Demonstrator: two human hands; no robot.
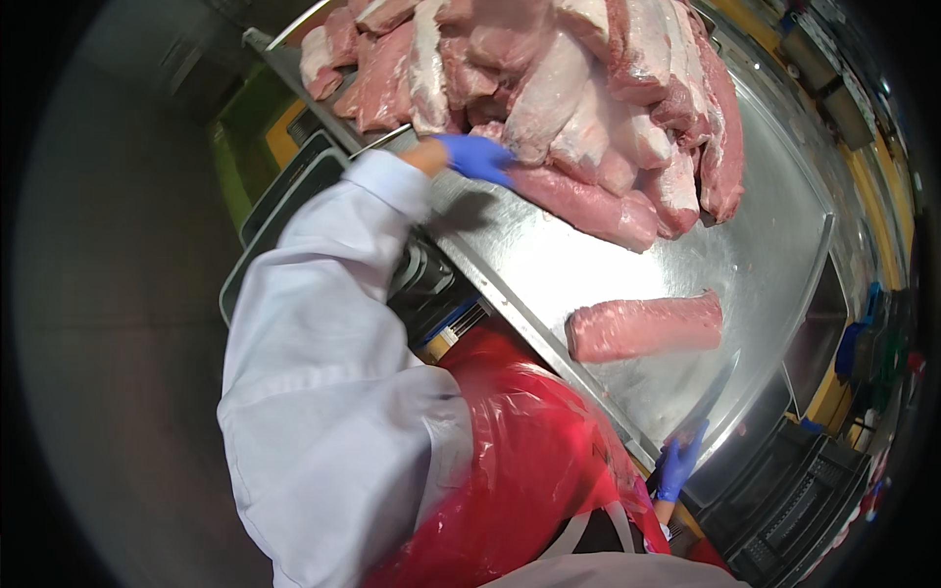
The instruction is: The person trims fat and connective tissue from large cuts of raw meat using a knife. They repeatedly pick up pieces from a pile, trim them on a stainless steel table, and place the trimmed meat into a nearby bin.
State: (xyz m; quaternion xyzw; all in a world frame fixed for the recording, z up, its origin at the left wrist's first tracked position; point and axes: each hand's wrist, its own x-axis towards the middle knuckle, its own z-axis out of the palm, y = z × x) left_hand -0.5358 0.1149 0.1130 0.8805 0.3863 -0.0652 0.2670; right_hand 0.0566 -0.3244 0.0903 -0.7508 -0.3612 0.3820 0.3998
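Note:
At the near edge of a heap of raw pork loins [549, 78], my left hand [475, 159] in a blue glove touches the left end of a long pork loin [588, 208]. Its fingers are blurred and partly hidden against the meat, so their grip is unclear. My right hand [678, 463], also blue-gloved, is low at the right by the table's near corner, closed on a knife. The knife's blade [714, 395] points up and away over the metal. Between my hands, a single trimmed pork loin [644, 328] lies by itself on the steel table [529, 257].
The steel table has a raised rim [549, 358] along my side. Grey plastic bins [284, 186] stand beyond its left edge, and a black crate [799, 505] sits at the lower right. My red apron [520, 451] is close to the rim.

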